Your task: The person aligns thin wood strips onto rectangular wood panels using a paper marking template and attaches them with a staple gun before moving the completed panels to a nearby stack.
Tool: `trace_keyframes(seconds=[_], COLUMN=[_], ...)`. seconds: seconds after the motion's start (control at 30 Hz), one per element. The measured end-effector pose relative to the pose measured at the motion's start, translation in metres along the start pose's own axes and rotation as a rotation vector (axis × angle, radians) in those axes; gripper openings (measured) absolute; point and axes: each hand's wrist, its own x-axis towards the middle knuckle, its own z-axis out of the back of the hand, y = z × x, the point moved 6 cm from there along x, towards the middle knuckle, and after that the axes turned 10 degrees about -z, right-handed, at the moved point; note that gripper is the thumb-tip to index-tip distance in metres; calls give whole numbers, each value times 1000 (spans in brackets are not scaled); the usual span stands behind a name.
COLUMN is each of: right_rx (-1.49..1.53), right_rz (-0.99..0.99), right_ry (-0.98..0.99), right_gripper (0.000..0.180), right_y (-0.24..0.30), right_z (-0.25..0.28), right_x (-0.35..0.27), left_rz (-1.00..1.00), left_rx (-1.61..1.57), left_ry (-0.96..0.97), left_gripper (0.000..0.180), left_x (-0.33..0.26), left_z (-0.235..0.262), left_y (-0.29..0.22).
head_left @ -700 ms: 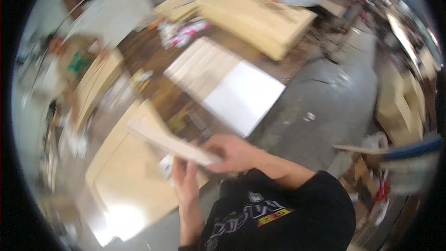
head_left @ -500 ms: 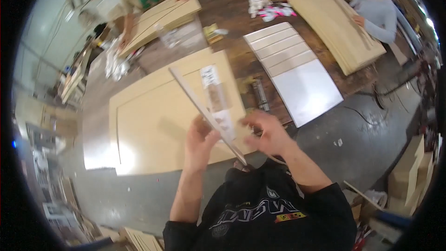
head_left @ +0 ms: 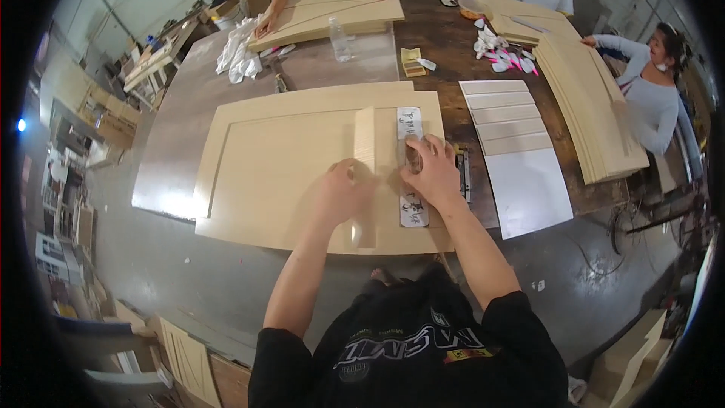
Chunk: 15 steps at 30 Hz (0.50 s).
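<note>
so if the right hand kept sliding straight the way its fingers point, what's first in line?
The right hand rests on the clear ruler, fingers pointing away. Ahead: the rest of the ruler, then the door panel raised top edge. Depth unclear.

bright overhead light | glare on table [head_left: 162, 196] | fisheye-bent, dark rim

The panel [head_left: 287, 174] was pale cream all over, and the strip [head_left: 365, 143] lying on it matched that cream. The ruler [head_left: 411, 208] was clear with black markings on white. The bench [head_left: 445, 53] was dark brown, its wood grain showing. The slats [head_left: 502, 113] were off-white, and the sheet [head_left: 529, 196] below them was plain white. The rag [head_left: 238, 57] was white. The bottle [head_left: 340, 38] was clear. The block [head_left: 411, 60] was yellow. The far panel [head_left: 332, 15] and the curved boards [head_left: 589, 106] were light tan. The floor [head_left: 189, 287] was grey
</note>
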Motion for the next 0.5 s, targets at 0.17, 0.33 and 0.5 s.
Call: trace_keyframes(seconds=[0.17, 0.33, 0.5], right_rx=[82, 89, 110], right_rz=[48, 71, 89], right_ry=[-68, -99, -88], right_gripper=[52, 48, 48], right_y=[-9, -12, -10], right_z=[-4, -8, -2], right_x=[1, 6, 4], left_rz=[-5, -65, -47], left_rx=[246, 319, 330], left_ry=[5, -27, -55], left_gripper=[59, 52, 51], left_x=[14, 42, 48], left_z=[-25, -52, -62], left_y=[-31, -18, -15])
